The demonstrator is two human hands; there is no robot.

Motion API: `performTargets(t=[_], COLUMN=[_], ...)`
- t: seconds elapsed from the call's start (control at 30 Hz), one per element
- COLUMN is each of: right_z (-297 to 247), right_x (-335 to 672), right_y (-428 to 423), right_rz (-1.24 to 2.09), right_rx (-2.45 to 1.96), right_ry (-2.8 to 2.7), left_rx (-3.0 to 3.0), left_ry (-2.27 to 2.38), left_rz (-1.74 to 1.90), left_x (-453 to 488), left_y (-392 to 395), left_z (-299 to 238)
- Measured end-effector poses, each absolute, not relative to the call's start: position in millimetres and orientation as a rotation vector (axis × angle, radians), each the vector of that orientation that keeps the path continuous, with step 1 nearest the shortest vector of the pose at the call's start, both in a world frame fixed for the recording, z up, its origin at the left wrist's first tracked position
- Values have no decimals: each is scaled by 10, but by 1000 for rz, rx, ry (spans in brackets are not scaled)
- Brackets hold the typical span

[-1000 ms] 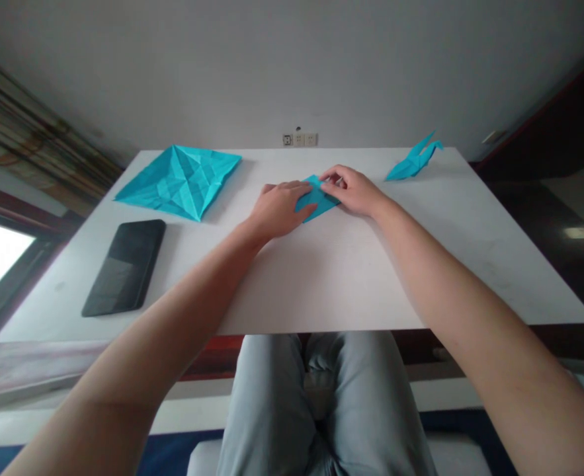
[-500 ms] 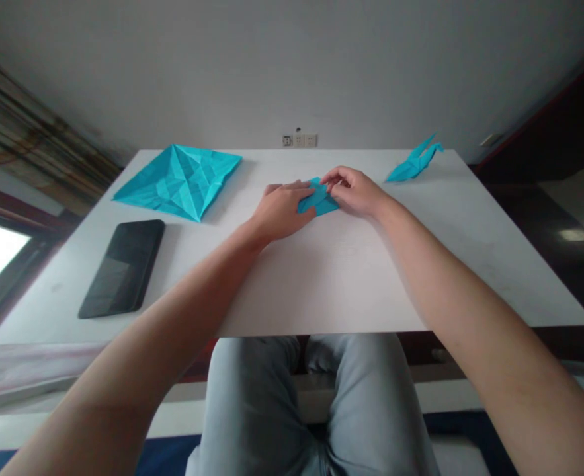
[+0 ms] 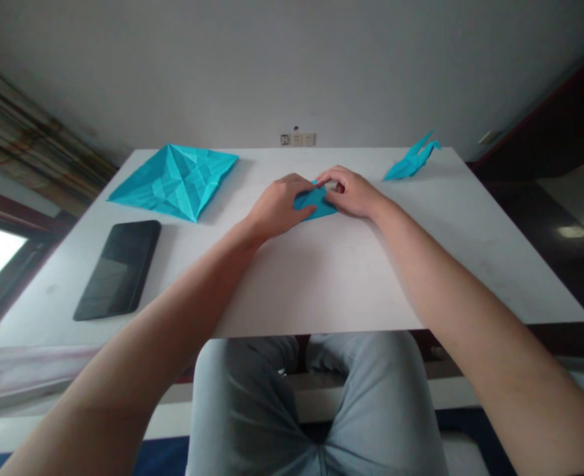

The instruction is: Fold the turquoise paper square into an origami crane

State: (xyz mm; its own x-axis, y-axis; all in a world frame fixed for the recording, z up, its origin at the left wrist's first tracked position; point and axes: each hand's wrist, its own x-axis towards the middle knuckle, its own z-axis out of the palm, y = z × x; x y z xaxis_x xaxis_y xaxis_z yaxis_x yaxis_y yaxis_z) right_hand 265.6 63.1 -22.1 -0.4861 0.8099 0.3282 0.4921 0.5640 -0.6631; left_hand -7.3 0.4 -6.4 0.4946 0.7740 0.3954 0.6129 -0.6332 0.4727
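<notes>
One white table [image 3: 351, 277] bears one creased blue sheet [image 3: 177, 182], far left, and one phone [image 3: 119, 270] nearer. Two hands: the left [image 3: 280, 206] lies with thumb spread from fingers; the right [image 3: 354, 190] curls narrow, whether pinching I cannot tell. One crane [image 3: 411, 164] sits far right. One folded paper [image 3: 320, 200] lies mid-table between both hands, touched by the left, near edge running left to right; its long axis is hidden. Three sockets [image 3: 297, 139] lie beyond.

Left hand [image 3: 278, 206], right hand [image 3: 352, 192] touching folded paper [image 3: 316, 199]
</notes>
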Motion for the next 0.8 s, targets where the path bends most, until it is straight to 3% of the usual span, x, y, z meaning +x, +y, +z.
performTargets(t=[0.8], right_z=[-234], right_x=[2654], right_y=[654], right_rz=[668], right_rx=[-1056], right_ry=[-2155], left_rx=[2480], left_ry=[1094], left_rz=[872], left_x=[-48], left_y=[-42], left_z=[5])
